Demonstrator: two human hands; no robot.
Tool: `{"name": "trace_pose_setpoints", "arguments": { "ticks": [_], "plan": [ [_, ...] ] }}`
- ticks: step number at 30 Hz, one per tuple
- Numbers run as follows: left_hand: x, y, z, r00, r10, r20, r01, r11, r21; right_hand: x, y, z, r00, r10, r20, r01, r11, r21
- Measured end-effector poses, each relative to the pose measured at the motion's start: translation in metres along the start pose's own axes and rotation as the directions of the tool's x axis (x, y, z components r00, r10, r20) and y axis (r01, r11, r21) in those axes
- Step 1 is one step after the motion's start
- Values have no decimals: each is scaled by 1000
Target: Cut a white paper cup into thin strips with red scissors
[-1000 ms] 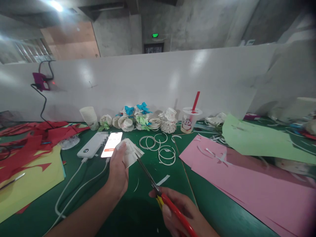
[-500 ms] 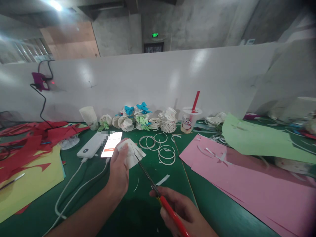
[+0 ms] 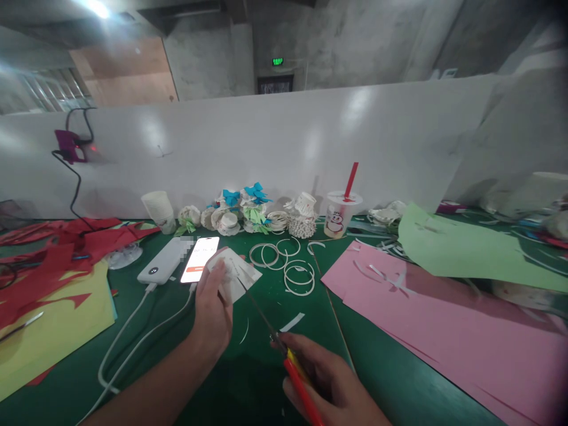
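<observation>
Now, set against the picture from half a second ago, we see our left hand (image 3: 213, 307) has tipped the paper piece (image 3: 234, 273) a little further over, and the scissors (image 3: 275, 337) have slid deeper, their blades running in from below right to the paper's lower edge; the rest of the table (image 3: 248, 378) has not changed.

From the head view, our left hand is raised just ahead of us, palm turned right, thumb and fingers pinched shut on the white paper piece, which sticks out above and to the right of the fingertips. Our right hand (image 3: 323, 378) sits low and to the right of the left one, curled tight around the red handles of the scissors, blades pointing up-left.

That paper piece is white, folded flat, with slits cut into its far edge so it fans into strips. Just beyond the left hand lies a lit phone (image 3: 199, 266); paper rings (image 3: 298, 277) lie to the right of it.
</observation>
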State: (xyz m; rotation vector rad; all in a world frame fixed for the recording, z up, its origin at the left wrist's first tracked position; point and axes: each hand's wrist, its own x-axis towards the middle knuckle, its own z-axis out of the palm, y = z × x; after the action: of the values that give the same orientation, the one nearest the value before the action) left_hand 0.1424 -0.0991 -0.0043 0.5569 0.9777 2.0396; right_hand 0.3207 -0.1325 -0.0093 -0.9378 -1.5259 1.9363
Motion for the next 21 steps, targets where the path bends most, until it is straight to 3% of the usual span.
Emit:
{"name": "trace_pose_setpoints", "arguments": {
  "ticks": [21],
  "plan": [
    [-3, -1, 1, 1000, -22, 20, 21, 999, 27, 0, 4, 2, 998, 34, -57, -29, 996, 90]
  ]
}}
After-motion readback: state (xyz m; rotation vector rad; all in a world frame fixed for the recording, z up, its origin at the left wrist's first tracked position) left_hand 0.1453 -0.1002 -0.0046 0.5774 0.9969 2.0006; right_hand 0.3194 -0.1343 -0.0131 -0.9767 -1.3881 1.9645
